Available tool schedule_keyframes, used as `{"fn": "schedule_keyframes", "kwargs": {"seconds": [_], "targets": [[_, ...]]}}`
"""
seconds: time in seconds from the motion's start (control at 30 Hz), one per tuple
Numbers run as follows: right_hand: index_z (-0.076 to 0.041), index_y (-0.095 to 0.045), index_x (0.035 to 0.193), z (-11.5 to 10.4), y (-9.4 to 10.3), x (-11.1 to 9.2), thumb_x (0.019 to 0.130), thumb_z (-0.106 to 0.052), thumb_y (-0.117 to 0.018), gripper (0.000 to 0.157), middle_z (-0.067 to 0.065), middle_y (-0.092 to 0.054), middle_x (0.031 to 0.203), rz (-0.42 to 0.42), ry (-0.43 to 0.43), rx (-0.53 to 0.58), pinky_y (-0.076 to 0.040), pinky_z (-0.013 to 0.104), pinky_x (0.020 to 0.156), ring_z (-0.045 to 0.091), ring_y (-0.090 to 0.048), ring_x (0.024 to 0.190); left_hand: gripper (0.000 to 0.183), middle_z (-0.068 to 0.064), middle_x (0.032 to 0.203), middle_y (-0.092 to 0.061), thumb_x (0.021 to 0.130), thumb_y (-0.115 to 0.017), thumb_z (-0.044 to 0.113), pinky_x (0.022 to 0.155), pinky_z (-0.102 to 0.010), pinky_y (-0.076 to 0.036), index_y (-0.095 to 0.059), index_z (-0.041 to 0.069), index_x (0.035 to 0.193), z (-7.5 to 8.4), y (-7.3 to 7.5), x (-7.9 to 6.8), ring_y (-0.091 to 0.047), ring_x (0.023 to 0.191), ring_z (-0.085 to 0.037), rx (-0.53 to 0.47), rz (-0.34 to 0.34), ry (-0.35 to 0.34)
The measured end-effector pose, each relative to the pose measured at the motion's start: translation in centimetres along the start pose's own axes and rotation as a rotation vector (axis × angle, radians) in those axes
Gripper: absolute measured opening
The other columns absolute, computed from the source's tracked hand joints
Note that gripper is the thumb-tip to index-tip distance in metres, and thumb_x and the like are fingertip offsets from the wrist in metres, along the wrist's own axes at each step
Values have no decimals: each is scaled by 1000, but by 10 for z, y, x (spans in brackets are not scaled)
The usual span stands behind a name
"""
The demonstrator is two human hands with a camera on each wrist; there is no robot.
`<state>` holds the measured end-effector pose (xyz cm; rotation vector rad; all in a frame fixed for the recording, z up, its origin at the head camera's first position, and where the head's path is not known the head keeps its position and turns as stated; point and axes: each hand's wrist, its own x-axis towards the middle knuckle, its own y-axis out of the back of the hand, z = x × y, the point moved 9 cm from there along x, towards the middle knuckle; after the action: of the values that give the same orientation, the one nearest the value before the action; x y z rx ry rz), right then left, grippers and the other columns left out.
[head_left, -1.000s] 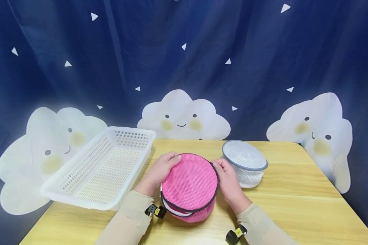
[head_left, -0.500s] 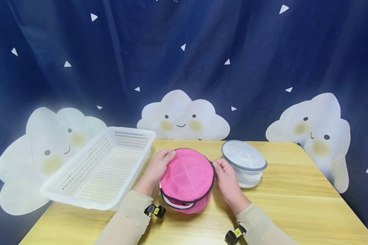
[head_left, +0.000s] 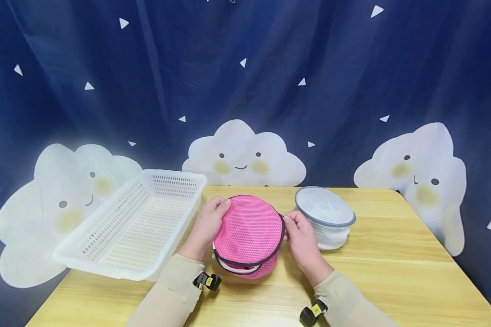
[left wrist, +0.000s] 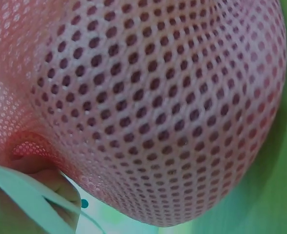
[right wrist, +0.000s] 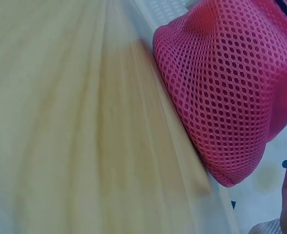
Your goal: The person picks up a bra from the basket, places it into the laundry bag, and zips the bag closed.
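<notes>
A round pink mesh laundry bag [head_left: 249,231] with black trim is held between my two hands, its lid facing up. Along its front edge the zipper gapes, showing a white strip inside. My left hand [head_left: 208,222] grips the bag's upper left side, thumb on top of the lid. On the opposite side, my right hand [head_left: 304,238] pinches the black rim with thumb and fingertips. The bag's mesh wall [left wrist: 148,107] fills most of the left wrist view. In the right wrist view the pink mesh [right wrist: 221,92] bulges down near the tabletop; what the bag contains is hidden.
A white slotted plastic basket [head_left: 163,254] stands at the left of the wooden table [head_left: 393,281]. Just behind my right hand sits a white mesh bag [head_left: 327,209] with grey trim. A dark blue curtain [head_left: 335,54] with clouds hangs behind the table.
The pink laundry bag has risen and shifted slightly left and away from me. My left hand has moved up with it; the right hand keeps its pinch, nearly in place.
</notes>
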<state>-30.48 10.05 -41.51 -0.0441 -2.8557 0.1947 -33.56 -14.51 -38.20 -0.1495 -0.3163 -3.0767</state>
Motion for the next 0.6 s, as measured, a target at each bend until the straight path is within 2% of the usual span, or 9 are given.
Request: {"fn": "schedule_keyframes", "kwargs": {"seconds": [0.1,0.27,0.43,0.6], "targets": [[0,-55,93,-3,1,-1,96,-13,-51,13,9,-53,73,11,16,-47,-45,26,52,17,-49,60,25,-5,74,-55,95,-53,31,67,-34,-42,-61,9,88,-1,1,1,-52,69,-20,24,10,-3],[1,-54,92,-28,-4,-8,96,-7,-49,11,12,-54,71,19,44,-141,-45,29,51,33,-49,61,27,-5,77,-55,95,-52,32,70,-33,-41,-61,7,91,0,6,2,-51,72,-19,46,27,-7],[3,-54,92,-40,-8,-14,96,-6,-50,11,20,-56,75,13,66,-201,-48,32,52,23,-52,60,30,-6,80,-54,96,-50,32,69,-31,-42,-60,3,94,-10,15,7,-51,73,-18,-25,66,25],[4,-54,91,-43,-11,-15,95,-5,-50,11,18,-56,73,5,92,-205,-48,32,52,20,-51,58,30,-7,82,-52,98,-47,30,70,-32,-41,-57,2,96,-11,19,8,-49,74,-18,-79,129,25]]}}
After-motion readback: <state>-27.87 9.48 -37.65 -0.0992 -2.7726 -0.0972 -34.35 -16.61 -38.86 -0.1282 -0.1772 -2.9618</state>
